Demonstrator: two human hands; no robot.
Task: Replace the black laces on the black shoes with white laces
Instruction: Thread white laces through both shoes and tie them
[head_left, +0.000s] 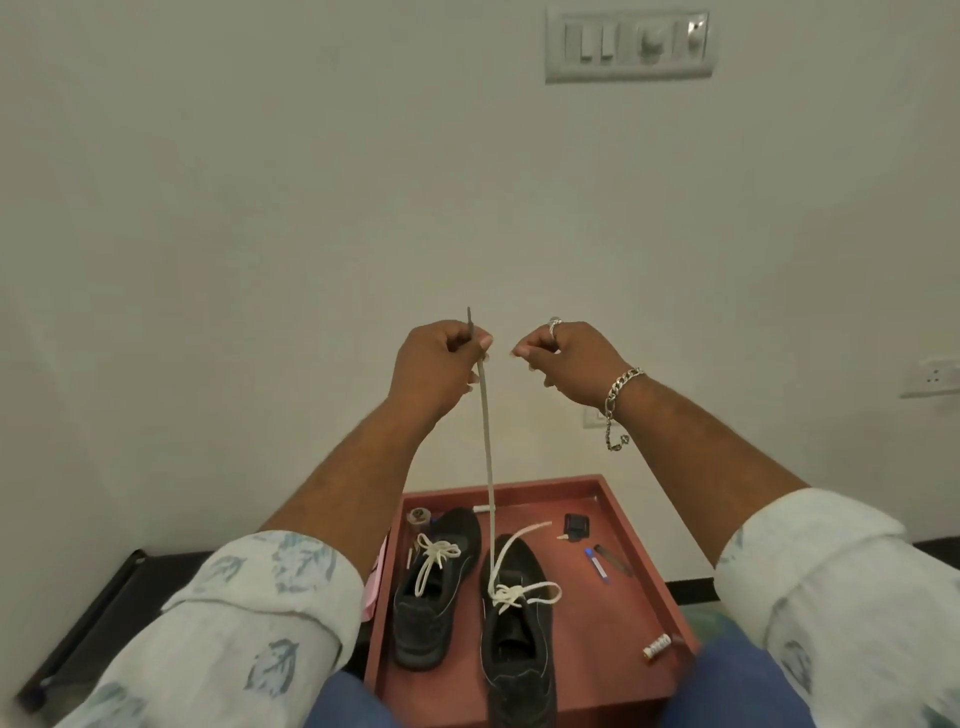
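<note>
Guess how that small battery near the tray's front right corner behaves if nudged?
The battery is cylindrical and lies on its side on the flat tray floor, so it would probably roll. It sits close to the tray's raised right wall, which would likely stop it. It looks small, so probably light and rigid.

Tray (644, 525), lower centre: two shoes (434, 587) side by side at left; battery (655, 648) lower right.
</note>
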